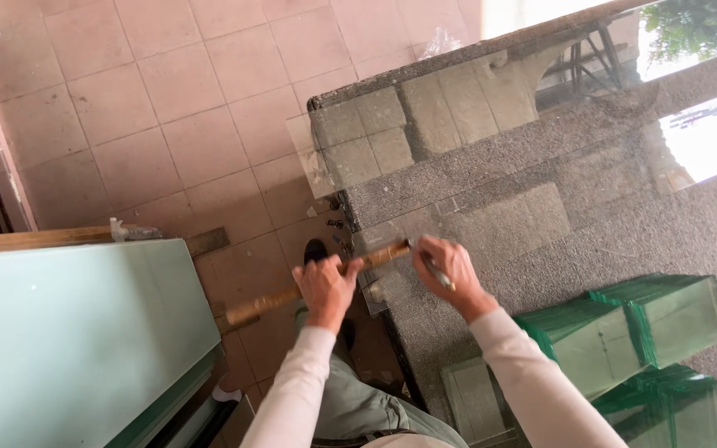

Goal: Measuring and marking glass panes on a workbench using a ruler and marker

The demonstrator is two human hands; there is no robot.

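My left hand grips a long wooden straightedge that runs from the floor side up onto the grey speckled worktable. My right hand holds a slim metal cutting tool pressed against the far end of the straightedge, over a clear glass sheet lying on the table. Both hands sit at the table's left edge. I wear pale long sleeves.
Stacks of small green-edged glass panes stand on the table at lower right. A large pale-green glass sheet leans at lower left beside a wooden strip. Pink floor tiles fill the upper left.
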